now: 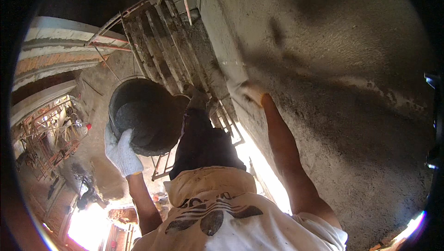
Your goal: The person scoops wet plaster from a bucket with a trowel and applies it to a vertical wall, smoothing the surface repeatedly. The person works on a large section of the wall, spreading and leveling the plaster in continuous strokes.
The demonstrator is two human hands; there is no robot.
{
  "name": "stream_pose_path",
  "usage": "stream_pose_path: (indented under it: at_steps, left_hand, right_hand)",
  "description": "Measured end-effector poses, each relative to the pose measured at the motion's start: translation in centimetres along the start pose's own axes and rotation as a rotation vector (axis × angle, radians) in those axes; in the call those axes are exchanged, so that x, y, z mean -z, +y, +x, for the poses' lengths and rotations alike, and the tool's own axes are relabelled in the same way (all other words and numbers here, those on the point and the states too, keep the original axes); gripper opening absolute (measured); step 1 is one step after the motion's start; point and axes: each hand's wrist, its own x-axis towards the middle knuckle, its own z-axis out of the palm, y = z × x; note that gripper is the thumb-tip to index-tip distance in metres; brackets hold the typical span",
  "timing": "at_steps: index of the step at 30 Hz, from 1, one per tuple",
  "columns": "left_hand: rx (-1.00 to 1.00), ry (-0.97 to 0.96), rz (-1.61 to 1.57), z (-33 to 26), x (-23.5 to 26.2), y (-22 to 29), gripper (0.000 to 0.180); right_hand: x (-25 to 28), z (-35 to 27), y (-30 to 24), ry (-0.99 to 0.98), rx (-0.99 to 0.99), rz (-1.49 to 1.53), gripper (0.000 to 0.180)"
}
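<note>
Two gloved hands working at a rough plastered wall [351,112].
Left hand [121,151], fingers clenched, is gripping the heavy, stiff mortar bucket [145,114] left of the wall; right hand [252,93] is pressing there, fingers unclear.

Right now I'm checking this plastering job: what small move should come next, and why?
Probably draw the right hand along the grey wall, spreading the wet mortar it presses there. The patch by that hand looks rough and uneven, while the gloved left hand steadies the black pan, which holds more mortar within reach.
</note>
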Motion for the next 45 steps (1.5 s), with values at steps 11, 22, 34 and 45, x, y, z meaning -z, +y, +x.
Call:
stream_pose_path:
  at_steps: [11,22,34,45]
  left_hand:
    - [-0.031,-0.099,-0.054,0.0,-1.4,-1.1,0.062]
    - [-0.377,-0.358,0.033,-3.6,-7.0,7.8,0.057]
    - [-0.177,-0.304,-0.224,-1.4,-5.9,5.7,0.063]
    - [-0.029,0.107,-0.106,2.0,0.8,-4.6,0.06]
  right_hand:
    - [-1.4,-15.1,-12.2,0.517,0.409,-0.092,0.027]
    - [-2.5,-15.4,-18.3,0.396,0.45,-0.874,0.027]
    - [-4.8,-16.8,-15.2,0.54,0.492,-0.459,0.024]
    - [-5.5,0.4,2.0,-0.217,0.427,0.059,0.03]
